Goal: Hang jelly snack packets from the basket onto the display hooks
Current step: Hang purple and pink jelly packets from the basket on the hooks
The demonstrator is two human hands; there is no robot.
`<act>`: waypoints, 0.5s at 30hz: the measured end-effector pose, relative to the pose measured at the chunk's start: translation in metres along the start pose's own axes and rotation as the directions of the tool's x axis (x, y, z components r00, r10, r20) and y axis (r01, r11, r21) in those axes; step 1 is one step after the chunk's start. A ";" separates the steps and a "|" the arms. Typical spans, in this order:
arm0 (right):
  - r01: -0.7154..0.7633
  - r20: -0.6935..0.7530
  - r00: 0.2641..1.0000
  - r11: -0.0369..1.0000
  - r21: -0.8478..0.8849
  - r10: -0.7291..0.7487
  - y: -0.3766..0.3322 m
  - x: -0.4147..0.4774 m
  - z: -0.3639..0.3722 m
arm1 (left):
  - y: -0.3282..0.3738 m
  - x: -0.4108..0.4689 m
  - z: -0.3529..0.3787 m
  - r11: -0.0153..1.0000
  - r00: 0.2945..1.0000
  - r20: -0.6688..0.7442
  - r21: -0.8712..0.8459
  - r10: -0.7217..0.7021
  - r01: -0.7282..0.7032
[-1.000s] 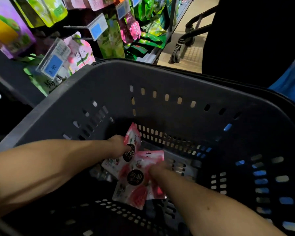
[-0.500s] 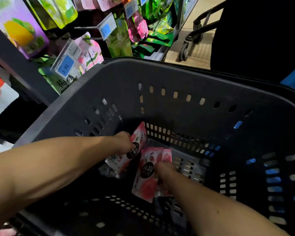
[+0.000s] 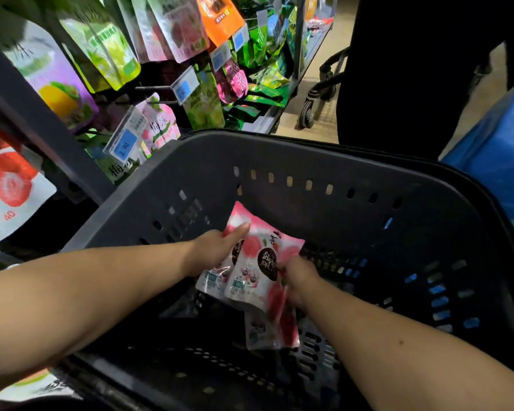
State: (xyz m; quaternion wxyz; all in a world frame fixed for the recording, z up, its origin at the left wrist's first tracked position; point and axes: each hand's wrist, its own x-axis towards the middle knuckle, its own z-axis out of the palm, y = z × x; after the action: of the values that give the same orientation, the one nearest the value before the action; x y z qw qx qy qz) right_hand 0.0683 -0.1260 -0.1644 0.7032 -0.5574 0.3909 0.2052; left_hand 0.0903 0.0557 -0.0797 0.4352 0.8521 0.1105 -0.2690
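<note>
A blue price tag [image 3: 124, 143] reading 3.90 hangs at the left, a wheeled trolley [image 3: 321, 93] stands on the tan floor [image 3: 315, 130] beyond, and a blue crate [image 3: 496, 149] sits at the right edge.

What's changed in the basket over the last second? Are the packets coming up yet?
Both hands have lifted and drawn together: the left hand raised its pink packet toward the far wall, and the right hand brought its packets up against it, overlapping. Neither let go. All remain inside the basket; nothing has reached the display hooks.
</note>
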 end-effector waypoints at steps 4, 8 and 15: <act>0.016 0.089 0.996 0.999 0.036 -0.019 -0.001 -0.003 0.020 | 0.006 -0.007 0.004 0.998 0.996 0.092 -0.055 -0.022 0.027; 0.064 0.116 0.991 0.998 0.000 -0.064 0.005 -0.001 0.017 | 0.003 -0.008 0.001 0.992 0.977 0.212 -0.120 -0.019 0.045; 0.073 0.168 0.983 0.997 0.000 -0.072 0.010 0.002 0.011 | -0.013 0.006 0.008 1.000 0.994 0.109 -0.012 -0.014 0.015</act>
State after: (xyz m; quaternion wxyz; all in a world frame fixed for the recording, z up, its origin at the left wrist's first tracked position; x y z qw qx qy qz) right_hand 0.0661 -0.1127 -0.1714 0.7389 -0.5540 0.3090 0.2272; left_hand 0.0872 0.0574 -0.0959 0.4443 0.8324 0.0945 -0.3176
